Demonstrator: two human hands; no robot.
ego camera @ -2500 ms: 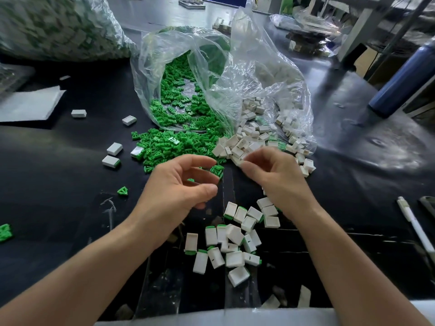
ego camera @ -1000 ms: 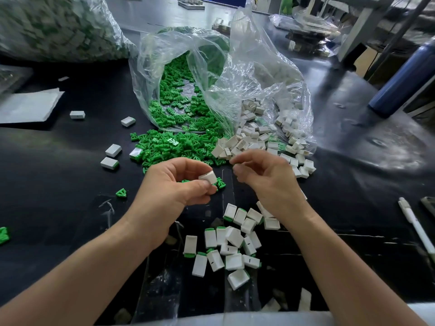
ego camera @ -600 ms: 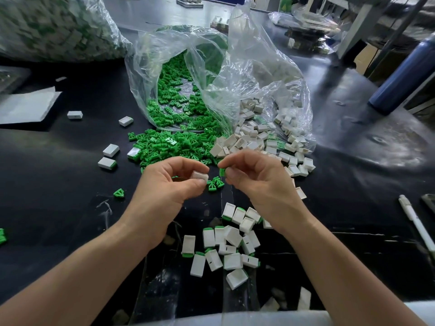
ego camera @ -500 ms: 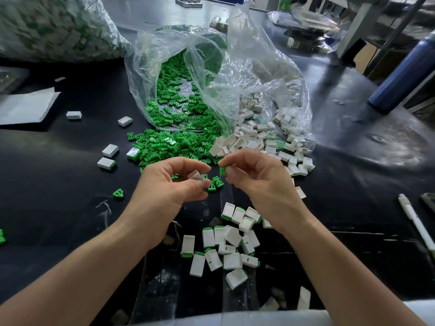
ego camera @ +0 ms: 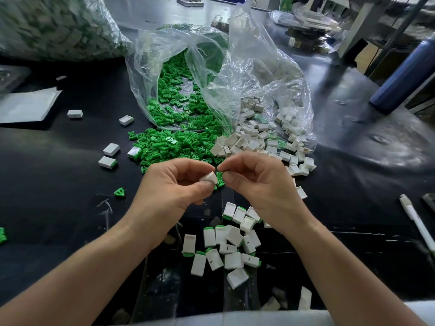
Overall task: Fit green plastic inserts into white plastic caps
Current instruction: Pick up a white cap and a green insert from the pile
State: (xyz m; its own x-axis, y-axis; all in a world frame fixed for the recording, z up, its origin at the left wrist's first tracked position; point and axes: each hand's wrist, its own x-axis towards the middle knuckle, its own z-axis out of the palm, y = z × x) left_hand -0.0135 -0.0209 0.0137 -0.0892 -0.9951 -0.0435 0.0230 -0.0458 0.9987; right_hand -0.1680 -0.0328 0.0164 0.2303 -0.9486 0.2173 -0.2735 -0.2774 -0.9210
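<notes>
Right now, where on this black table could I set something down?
Bare table lies left of the left hand, around the stray green insert, and on the right between the white caps and the pen. The middle is crowded: green inserts, bags, and finished pieces at the near edge.

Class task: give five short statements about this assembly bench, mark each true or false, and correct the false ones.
1. The left hand holds a white cap. True.
2. The right hand hangs open and empty. False: it pinches a green insert beside the cap.
3. Loose green inserts spill from a clear bag. True.
4. Finished caps sit in a blue tray. False: they lie loose on the black table, near the person.
5. The white pen lies left of both hands. False: it lies far right.
</notes>
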